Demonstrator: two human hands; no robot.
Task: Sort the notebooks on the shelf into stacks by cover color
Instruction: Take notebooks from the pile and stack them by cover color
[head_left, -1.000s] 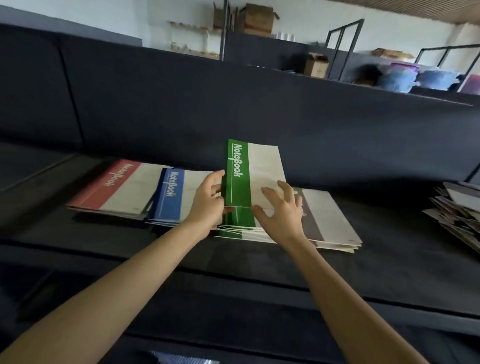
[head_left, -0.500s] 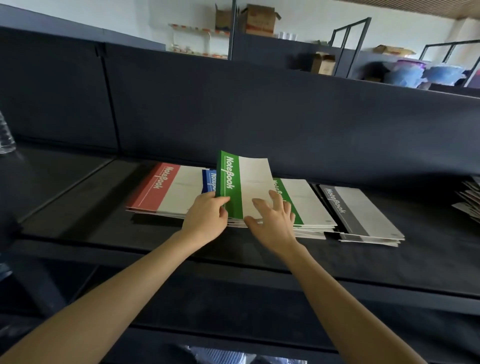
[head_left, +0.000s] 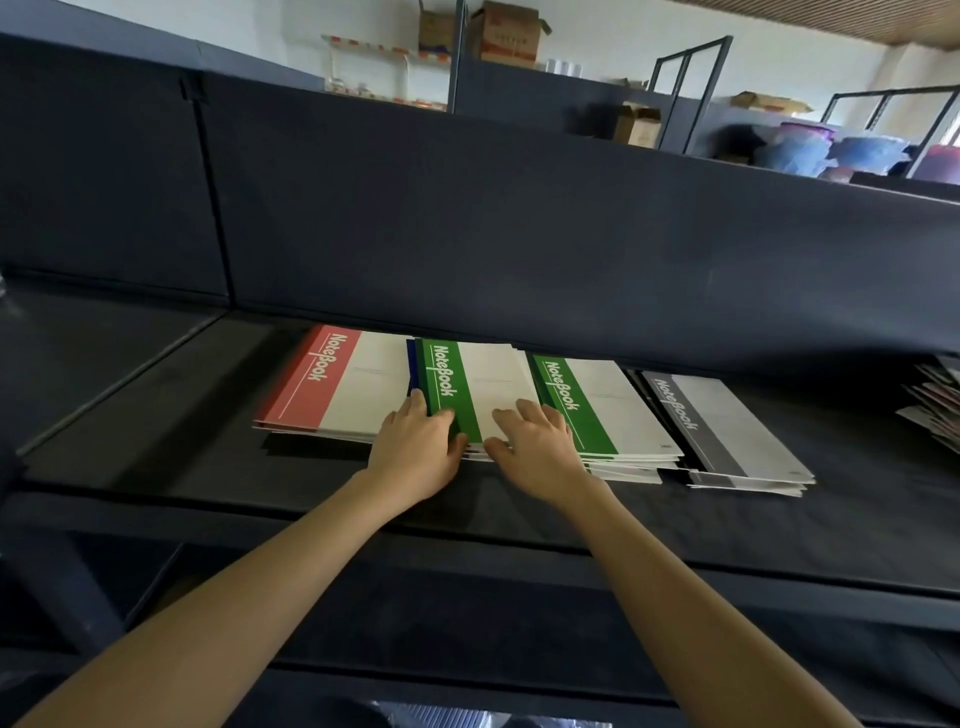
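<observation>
A green notebook (head_left: 470, 384) lies flat on the blue stack, of which only a blue edge (head_left: 411, 364) shows. My left hand (head_left: 415, 449) grips its near left corner, thumb on the green band. My right hand (head_left: 537, 449) rests on its white part with fingers spread. To the left is the red stack (head_left: 337, 382). Just right of the held notebook is the green stack (head_left: 597, 402), and beyond that the grey stack (head_left: 722, 426). All lie on the dark shelf (head_left: 182, 405).
The shelf's dark back panel (head_left: 519, 234) rises right behind the stacks and overhangs their far ends. A loose pile of papers (head_left: 935, 405) lies at the far right of the shelf. Bare shelf surface extends left of the red stack.
The green notebook, held raised and tilted before, has come down flat onto the blue stack, left of the green stack. Both hands came down with it.
</observation>
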